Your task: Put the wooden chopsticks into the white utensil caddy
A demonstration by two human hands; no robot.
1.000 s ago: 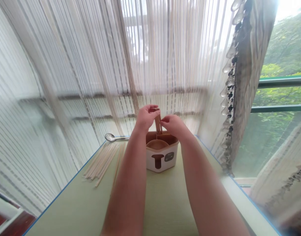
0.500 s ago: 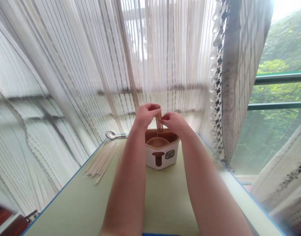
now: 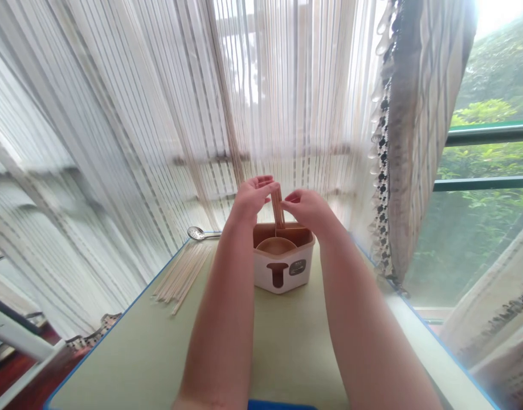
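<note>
A bundle of wooden chopsticks point(image 3: 278, 209) stands nearly upright, its lower ends inside a white utensil holder point(image 3: 265, 279) with a brown interior and a T-shaped opening in front. My left hand point(image 3: 254, 197) is closed at the top of the bundle, thumb in front and fingers behind. Lower down, on the right side, my right hand point(image 3: 303, 208) pinches the same bundle with thumb and fingertips. A rounded brown divider point(image 3: 277, 246) shows in the holder's front section. The chopsticks' lower ends are hidden by the holder.
More light wooden chopsticks point(image 3: 182, 273) lie in a loose row on the pale green table point(image 3: 295, 347), left of my left forearm. Behind them rests a slotted metal spoon point(image 3: 196, 233), its handle partly hidden by my arm. Striped sheer curtains point(image 3: 159, 114) hang beyond the table.
My left hand's fingers have shifted slightly at the chopsticks' top, and the bundle looks more evenly gathered. The view has tilted a little; the holder stays in place.
</note>
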